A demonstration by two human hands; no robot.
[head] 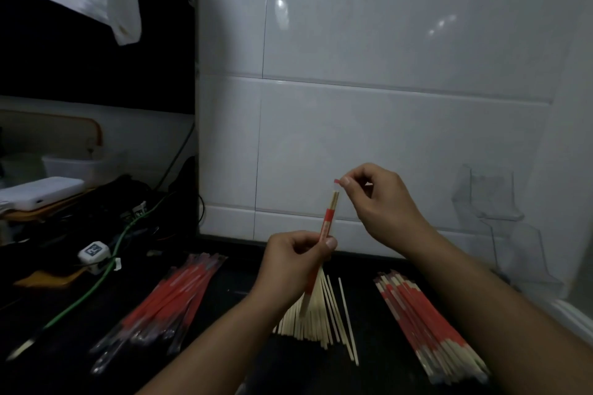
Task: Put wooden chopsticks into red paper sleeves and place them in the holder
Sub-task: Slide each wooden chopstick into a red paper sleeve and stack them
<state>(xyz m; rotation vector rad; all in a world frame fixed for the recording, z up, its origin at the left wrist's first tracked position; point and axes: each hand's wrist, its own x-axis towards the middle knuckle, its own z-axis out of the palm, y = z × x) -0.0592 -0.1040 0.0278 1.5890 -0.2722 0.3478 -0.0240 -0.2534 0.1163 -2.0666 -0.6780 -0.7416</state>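
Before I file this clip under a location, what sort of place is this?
Probably a kitchen or restaurant back counter, though that is a guess: a glossy white tiled wall behind a dark countertop, piles of bare chopsticks and sleeved pairs being packed, and a cluttered side area with a green cable.

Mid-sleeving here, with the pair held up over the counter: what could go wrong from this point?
1. The right hand only pinches the sleeve's top flap; a tug might tear it.
2. The left hand grips the sleeved chopsticks low down, so the pair could slide out onto the bare chopsticks below.
3. The clear holder is hard to see against the tiles; placement could miss.
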